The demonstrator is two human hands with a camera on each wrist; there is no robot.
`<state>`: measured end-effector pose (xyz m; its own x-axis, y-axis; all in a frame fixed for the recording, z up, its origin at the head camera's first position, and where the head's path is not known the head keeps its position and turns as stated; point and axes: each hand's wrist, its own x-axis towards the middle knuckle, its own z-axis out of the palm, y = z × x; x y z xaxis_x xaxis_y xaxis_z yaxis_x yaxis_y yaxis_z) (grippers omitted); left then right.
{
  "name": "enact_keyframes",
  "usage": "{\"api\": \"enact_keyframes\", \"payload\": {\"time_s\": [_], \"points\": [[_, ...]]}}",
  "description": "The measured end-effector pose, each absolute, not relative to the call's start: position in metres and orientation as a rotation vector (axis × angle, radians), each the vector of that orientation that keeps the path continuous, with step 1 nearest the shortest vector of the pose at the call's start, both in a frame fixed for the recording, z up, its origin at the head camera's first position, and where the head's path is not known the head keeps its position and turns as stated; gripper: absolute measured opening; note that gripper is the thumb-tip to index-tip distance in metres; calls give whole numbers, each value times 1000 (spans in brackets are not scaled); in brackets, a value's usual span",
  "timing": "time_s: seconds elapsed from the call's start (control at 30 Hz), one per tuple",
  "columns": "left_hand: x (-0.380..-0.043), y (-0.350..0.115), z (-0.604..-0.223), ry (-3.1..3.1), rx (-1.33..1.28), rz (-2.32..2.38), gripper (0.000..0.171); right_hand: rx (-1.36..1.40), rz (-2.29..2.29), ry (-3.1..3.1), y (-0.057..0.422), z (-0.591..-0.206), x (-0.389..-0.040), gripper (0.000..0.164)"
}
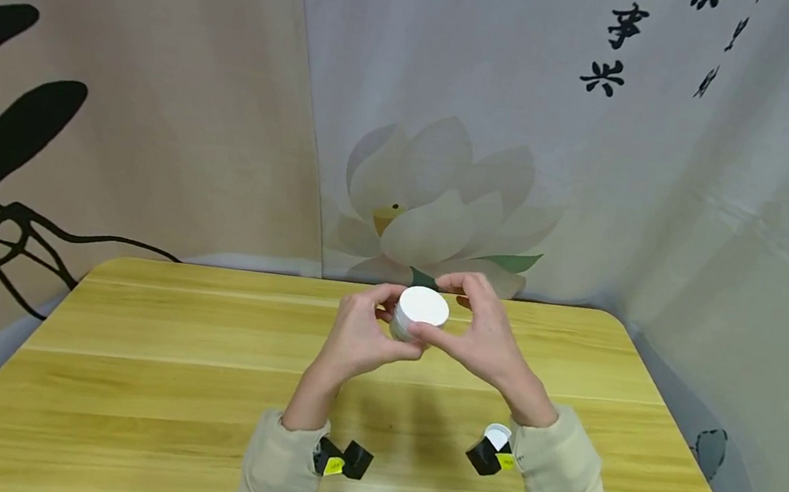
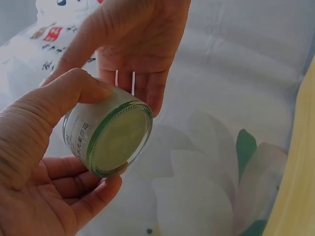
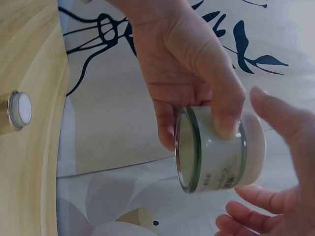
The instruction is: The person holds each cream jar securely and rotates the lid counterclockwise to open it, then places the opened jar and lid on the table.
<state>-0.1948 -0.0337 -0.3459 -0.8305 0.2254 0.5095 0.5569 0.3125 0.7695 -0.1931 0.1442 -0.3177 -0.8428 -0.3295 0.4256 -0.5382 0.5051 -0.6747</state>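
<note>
A round cosmetic cream jar [image 1: 421, 310] with a white lid [image 3: 254, 150] is held up above the far part of the table. My left hand [image 1: 363, 334] grips the jar's side between thumb and fingers, with the glass base [image 2: 120, 140] showing in the left wrist view. Around the lid my right hand [image 1: 483, 338] is spread, thumb on the near side and fingers on the far side. In the right wrist view its thumb stands apart from the lid; whether a fingertip touches the rim I cannot tell.
A smaller jar with a white top [image 1: 497, 435] stands on the wooden table [image 1: 156, 381], beside my right sleeve. Black camera mounts [image 1: 484, 456] sit at both wrists. Behind the table hangs a printed curtain [image 1: 463, 79] with a lotus and dark characters.
</note>
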Motion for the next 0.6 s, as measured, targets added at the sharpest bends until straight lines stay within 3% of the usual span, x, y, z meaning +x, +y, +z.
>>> {"api": "enact_keyframes", "payload": {"time_s": [0.2,0.43,0.6], "points": [[-194,-35,-347,-2279,-693,-1536,46,741,1249,-2484,145,-319,-194,38],[-195,-36,-349,-2269,-714,-1513,47,795,1240,-2524,145,-319,-192,54],[-196,-35,-350,-2281,-714,-1515,49,665,1246,-2541,139,-319,-191,47]]}}
